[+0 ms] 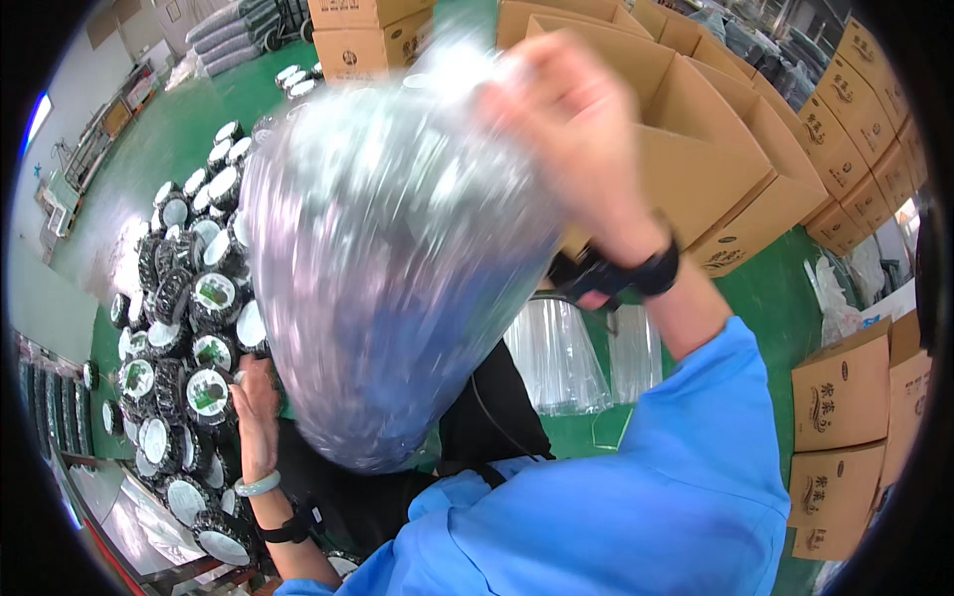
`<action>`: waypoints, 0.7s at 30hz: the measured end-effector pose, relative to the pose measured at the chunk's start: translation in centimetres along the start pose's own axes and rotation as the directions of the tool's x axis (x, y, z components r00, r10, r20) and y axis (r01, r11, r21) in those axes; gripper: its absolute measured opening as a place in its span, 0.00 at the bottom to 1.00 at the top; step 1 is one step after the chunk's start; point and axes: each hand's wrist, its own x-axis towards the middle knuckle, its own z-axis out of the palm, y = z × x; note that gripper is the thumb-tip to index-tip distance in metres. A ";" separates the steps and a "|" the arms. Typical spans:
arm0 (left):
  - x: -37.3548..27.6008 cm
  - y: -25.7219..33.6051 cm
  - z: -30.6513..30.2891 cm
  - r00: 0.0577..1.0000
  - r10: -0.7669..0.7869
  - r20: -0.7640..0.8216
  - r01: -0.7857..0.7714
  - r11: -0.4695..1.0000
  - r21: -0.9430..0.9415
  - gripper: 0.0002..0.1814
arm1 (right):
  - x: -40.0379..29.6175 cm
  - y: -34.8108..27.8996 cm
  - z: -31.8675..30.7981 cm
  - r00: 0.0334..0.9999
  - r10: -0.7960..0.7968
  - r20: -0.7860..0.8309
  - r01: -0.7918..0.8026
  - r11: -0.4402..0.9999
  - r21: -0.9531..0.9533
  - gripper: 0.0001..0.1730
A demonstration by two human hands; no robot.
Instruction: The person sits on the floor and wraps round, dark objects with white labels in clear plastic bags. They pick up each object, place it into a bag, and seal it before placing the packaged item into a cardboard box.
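Observation:
My right hand [559,112] is raised and blurred by motion, its fingers closed on the gathered top of a large clear plastic bag [395,268]. The bag looks puffed out and hangs in front of my body; my blue sleeve or clothing shows through it. Low on the left, my left hand [257,398] is beside a pile of round black-wrapped packs, right next to one with a green-and-white label [209,392]. Whether its fingers grip that pack is not clear.
Round packs [223,249] lie heaped on the green floor at left. Open cardboard cartons [693,164] stand at upper right, with closed cartons [842,134] stacked beyond and more [838,395] at right. Flat clear plastic bags [555,357] lie near my legs.

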 end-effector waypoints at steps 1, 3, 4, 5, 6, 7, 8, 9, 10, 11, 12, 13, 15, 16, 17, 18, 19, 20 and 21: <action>-0.2 1.6 1.1 0.975 -0.056 0.217 0.101 0.974 -0.201 0.46 | 2.4 0.5 -2.1 0.979 -0.035 -0.201 0.064 0.988 0.137 0.06; 3.4 7.4 7.8 0.925 0.263 0.276 -0.239 0.964 -0.118 0.49 | 5.0 -0.9 -9.0 0.962 -0.028 -0.272 0.060 0.992 0.109 0.10; 5.7 8.9 11.4 0.892 0.290 0.347 -0.216 0.947 -0.237 0.48 | 5.7 -0.4 -17.1 0.943 -0.067 -0.327 0.105 0.989 0.102 0.10; 7.3 10.4 14.5 0.928 0.251 0.274 -0.182 0.950 -0.253 0.45 | 6.3 0.0 -23.9 0.923 -0.103 -0.370 0.158 0.980 0.121 0.13; 9.2 11.1 15.8 0.971 0.189 0.146 -0.151 0.960 -0.237 0.43 | 6.7 -0.6 -25.5 0.885 -0.135 -0.445 0.195 0.977 0.091 0.10; 10.8 12.1 18.0 0.990 0.074 0.121 -0.037 0.958 -0.284 0.39 | 6.7 -1.5 -27.1 0.838 -0.163 -0.520 0.214 0.976 0.038 0.08; 13.0 12.6 19.2 0.932 -0.013 0.362 0.125 0.949 -0.289 0.36 | 7.4 -1.4 -30.4 0.789 -0.164 -0.593 0.219 0.976 0.021 0.09; 13.9 14.0 24.0 0.898 0.004 0.440 0.120 0.960 -0.253 0.36 | 7.7 -2.0 -34.6 0.728 -0.180 -0.662 0.217 0.976 -0.027 0.10; 16.3 14.5 27.8 0.873 0.103 0.476 0.015 0.971 -0.238 0.34 | 7.1 -4.0 -37.8 0.700 -0.211 -0.682 0.167 0.977 -0.130 0.11; 18.6 15.3 31.2 0.834 0.232 0.501 -0.098 0.955 -0.279 0.32 | 6.9 -4.9 -40.7 0.675 -0.233 -0.700 0.119 0.971 -0.209 0.12; 20.8 16.6 34.0 0.785 0.357 0.507 -0.278 0.934 -0.226 0.30 | 6.4 -5.6 -44.5 0.755 -0.199 -0.625 0.137 0.980 -0.147 0.12; 23.3 17.7 35.8 0.776 0.439 0.452 -0.339 0.895 -0.289 0.37 | 6.4 -2.8 -46.3 0.705 -0.215 -0.676 0.180 0.976 -0.123 0.12; 25.5 20.2 39.9 0.663 0.578 0.476 -0.441 0.815 -0.376 0.39 | 5.3 -2.6 -49.6 0.609 -0.168 -0.775 -0.054 0.966 -0.252 0.20; 25.0 21.4 42.3 0.620 0.622 0.479 -0.441 0.781 -0.443 0.41 | 4.6 -3.2 -49.2 0.540 -0.139 -0.830 -0.041 0.981 -0.191 0.24; 24.0 22.8 44.0 0.584 0.658 0.475 -0.441 0.748 -0.495 0.42 | 3.9 -3.3 -48.2 0.473 -0.090 -0.876 -0.024 0.993 -0.115 0.29; 23.9 23.5 45.7 0.540 0.684 0.490 -0.431 0.725 -0.537 0.43 | 2.8 -4.5 -50.7 0.534 -0.069 -0.843 -0.029 0.995 -0.100 0.35; 24.7 23.9 47.2 0.502 0.704 0.502 -0.440 0.708 -0.553 0.44 | 2.6 -4.6 -49.2 0.524 -0.017 -0.852 -0.076 0.995 -0.067 0.35; 25.8 23.7 49.0 0.436 0.722 0.537 -0.449 0.692 -0.565 0.43 | 2.9 -3.8 -50.2 0.567 -0.077 -0.820 -0.125 0.976 -0.178 0.35; 26.9 22.2 51.3 0.427 0.726 0.539 -0.564 0.680 -0.469 0.38 | 3.0 -3.1 -51.5 0.601 -0.140 -0.787 -0.171 0.939 -0.297 0.36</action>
